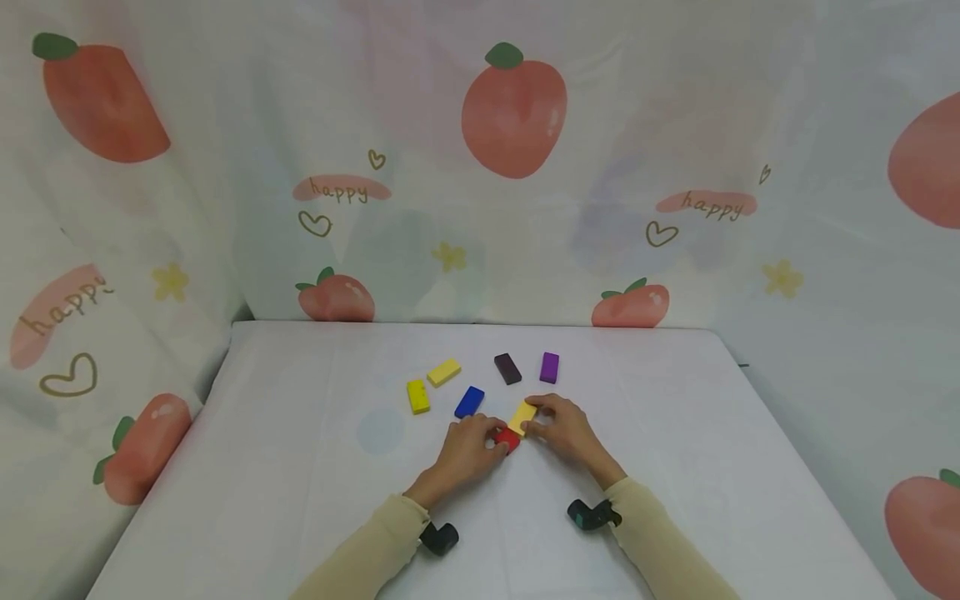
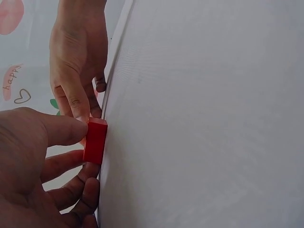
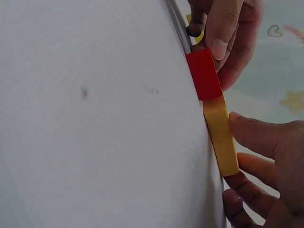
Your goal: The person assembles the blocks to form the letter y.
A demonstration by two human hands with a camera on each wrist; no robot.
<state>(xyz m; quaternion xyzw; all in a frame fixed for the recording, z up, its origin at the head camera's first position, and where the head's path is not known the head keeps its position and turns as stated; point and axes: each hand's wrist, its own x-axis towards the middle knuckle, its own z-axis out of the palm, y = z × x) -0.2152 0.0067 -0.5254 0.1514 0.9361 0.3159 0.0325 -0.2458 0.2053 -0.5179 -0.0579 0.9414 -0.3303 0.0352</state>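
Note:
Near the middle of the table, my left hand (image 1: 463,452) pinches a red block (image 1: 511,438) between thumb and fingers. My right hand (image 1: 567,431) grips a light yellow block (image 1: 521,418) from its right side. In the right wrist view, the end of the yellow block (image 3: 222,137) meets the red block (image 3: 205,74), and both sit on the tabletop. The left wrist view has the red block (image 2: 95,142) under my left thumb, hiding the yellow one. Just beyond my left hand lies a blue block (image 1: 469,402).
Farther back lie a pale yellow block (image 1: 444,372), a bright yellow block (image 1: 418,397), a dark brown block (image 1: 507,368) and a purple block (image 1: 550,367). They rest on a white-covered table (image 1: 315,500). A fruit-printed curtain (image 1: 420,108) surrounds its back and sides.

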